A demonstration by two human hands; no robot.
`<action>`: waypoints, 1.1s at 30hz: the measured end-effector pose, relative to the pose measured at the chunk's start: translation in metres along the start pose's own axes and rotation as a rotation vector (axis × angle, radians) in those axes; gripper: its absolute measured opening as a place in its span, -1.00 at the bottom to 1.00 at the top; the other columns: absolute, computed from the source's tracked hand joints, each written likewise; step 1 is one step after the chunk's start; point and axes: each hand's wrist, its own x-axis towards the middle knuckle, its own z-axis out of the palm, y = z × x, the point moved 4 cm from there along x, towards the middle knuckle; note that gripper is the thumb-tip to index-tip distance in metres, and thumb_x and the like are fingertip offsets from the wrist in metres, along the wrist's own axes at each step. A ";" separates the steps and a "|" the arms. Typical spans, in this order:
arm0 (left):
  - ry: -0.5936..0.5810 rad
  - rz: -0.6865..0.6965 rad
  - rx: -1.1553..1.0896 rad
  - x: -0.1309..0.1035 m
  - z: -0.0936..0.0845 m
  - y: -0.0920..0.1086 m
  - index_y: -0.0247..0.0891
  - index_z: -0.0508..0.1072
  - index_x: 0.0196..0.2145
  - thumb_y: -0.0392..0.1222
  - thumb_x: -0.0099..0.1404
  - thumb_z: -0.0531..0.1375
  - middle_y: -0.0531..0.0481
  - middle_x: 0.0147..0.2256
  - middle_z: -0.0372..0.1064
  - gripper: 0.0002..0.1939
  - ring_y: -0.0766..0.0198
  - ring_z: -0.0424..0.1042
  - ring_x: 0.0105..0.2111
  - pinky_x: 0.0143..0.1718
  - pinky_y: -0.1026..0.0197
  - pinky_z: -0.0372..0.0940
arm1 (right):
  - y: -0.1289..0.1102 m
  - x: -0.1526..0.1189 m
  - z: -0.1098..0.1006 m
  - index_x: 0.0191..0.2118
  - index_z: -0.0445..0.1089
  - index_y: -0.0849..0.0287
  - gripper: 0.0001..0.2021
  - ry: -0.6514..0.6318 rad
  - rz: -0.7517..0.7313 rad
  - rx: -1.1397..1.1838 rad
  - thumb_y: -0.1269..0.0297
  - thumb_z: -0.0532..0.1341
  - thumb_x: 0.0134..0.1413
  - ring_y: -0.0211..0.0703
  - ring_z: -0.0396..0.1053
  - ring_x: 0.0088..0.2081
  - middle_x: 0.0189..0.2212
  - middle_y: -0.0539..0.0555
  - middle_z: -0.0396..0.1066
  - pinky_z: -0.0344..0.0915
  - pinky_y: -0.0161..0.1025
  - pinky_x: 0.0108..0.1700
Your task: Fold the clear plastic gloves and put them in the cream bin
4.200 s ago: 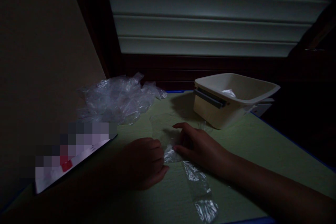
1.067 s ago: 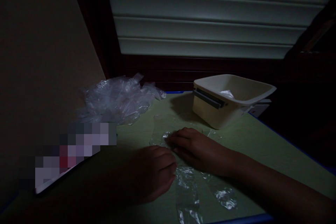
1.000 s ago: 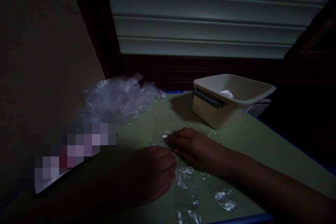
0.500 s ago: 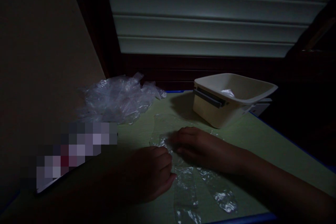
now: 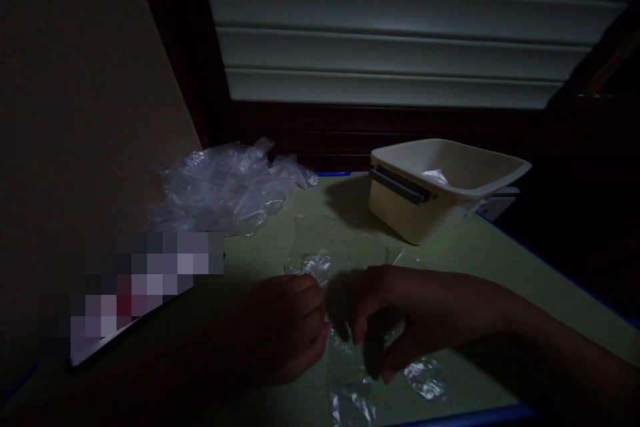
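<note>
Clear plastic film (image 5: 350,407) lies flat on the green tabletop (image 5: 480,267), running from the middle to the front edge. My left hand (image 5: 293,330) is closed at the left side of the film, fingers curled down; what they may hold is hidden. Over the right part of the film is my right hand (image 5: 390,317), its thumb and fingers curved and apart, with nothing visible between them. A crinkled patch of film shows just beyond my left hand.
A pile of crumpled clear bags (image 5: 225,187) sits at the back left. At the back right stands a cream bin (image 5: 415,213) with dark handles and something shiny inside. A blurred-out flat object (image 5: 145,293) lies at the left. Slatted shutters (image 5: 390,53) rise behind.
My right hand has come nearer and a little to the right, and its thumb and fingers have spread. The left hand has barely moved.
</note>
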 end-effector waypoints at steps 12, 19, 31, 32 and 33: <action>0.008 0.018 0.026 -0.001 0.001 0.000 -0.37 0.40 -0.49 -0.37 0.28 -0.03 -0.07 -0.53 0.27 -0.72 0.22 0.25 -0.47 -0.50 0.21 0.19 | 0.001 0.008 0.015 -0.45 0.45 0.33 -0.94 -0.095 -0.187 -0.043 0.52 0.25 0.00 -0.32 0.35 -0.41 -0.50 0.07 0.45 0.25 -0.37 -0.27; -0.043 -0.002 0.036 0.000 0.001 0.000 -0.36 0.39 -0.48 -0.36 0.29 -0.02 -0.04 -0.52 0.25 -0.75 0.23 0.22 -0.48 -0.51 0.20 0.16 | -0.006 0.005 0.012 -0.42 0.40 0.27 -0.90 -0.070 -0.092 -0.107 0.59 0.22 -0.05 -0.22 0.32 -0.29 -0.44 0.07 0.41 0.24 -0.32 -0.20; -0.002 -0.048 0.003 -0.002 -0.001 -0.001 -0.33 0.38 -0.42 -0.31 0.26 0.04 -0.03 -0.45 0.28 -0.85 0.23 0.25 -0.45 -0.44 0.21 0.21 | -0.001 -0.001 -0.004 -0.42 0.28 0.24 -0.91 0.027 0.030 0.209 0.55 0.15 0.01 -0.32 0.21 -0.41 -0.43 -0.01 0.26 0.20 -0.37 -0.35; 0.012 -0.060 0.000 -0.002 -0.002 -0.001 -0.33 0.38 -0.41 -0.28 0.25 0.06 -0.02 -0.44 0.29 -0.86 0.23 0.26 -0.44 -0.43 0.21 0.21 | -0.001 -0.001 -0.003 -0.42 0.27 0.24 -0.90 0.023 0.017 0.217 0.55 0.15 0.01 -0.32 0.20 -0.41 -0.43 -0.01 0.26 0.20 -0.38 -0.35; 0.023 -0.068 0.000 -0.002 -0.003 -0.002 -0.32 0.39 -0.39 -0.25 0.25 0.08 -0.02 -0.44 0.30 -0.87 0.23 0.26 -0.44 -0.43 0.20 0.21 | -0.002 0.000 -0.002 -0.43 0.27 0.24 -0.90 0.018 -0.002 0.226 0.56 0.14 0.01 -0.33 0.20 -0.41 -0.43 -0.01 0.26 0.20 -0.38 -0.35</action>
